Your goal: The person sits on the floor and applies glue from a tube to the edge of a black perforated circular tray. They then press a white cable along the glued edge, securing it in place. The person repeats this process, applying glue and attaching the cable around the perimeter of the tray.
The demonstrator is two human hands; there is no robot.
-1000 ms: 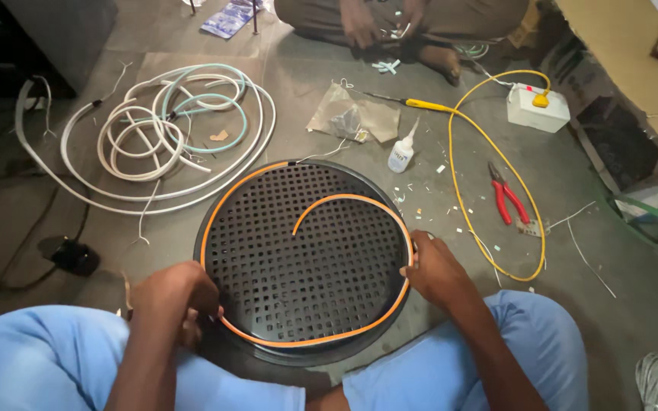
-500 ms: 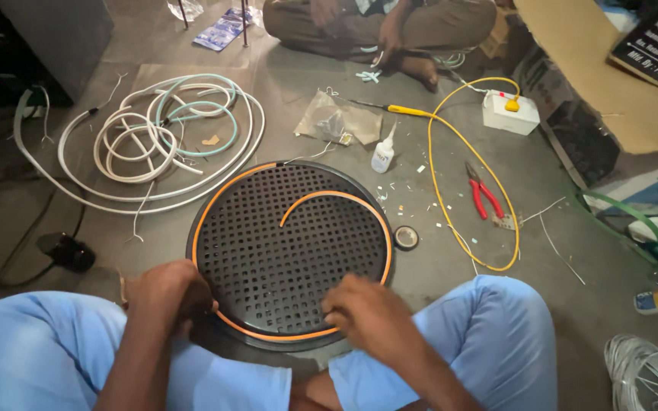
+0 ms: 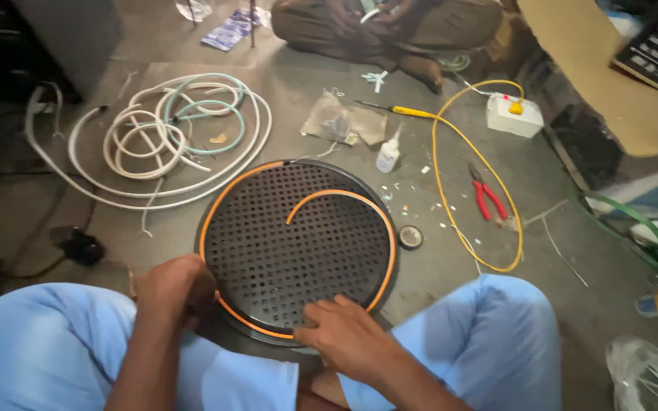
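Observation:
A round black perforated plate lies on the floor between my knees. An orange flexible strip runs around its rim and curls inward near the top. My left hand grips the plate's lower left edge where the orange strip passes. My right hand rests on the plate's near edge, fingers spread on the strip and the holes.
Coiled white and pale green tubing lies at the far left. A small glue bottle, yellow-handled screwdriver, yellow cable, red pliers, white box and a small round ring lie right. Another person sits opposite.
My right hand has moved from the plate's right rim to its near edge. The view has drifted, so the plate sits more to the left. My left hand keeps its place.

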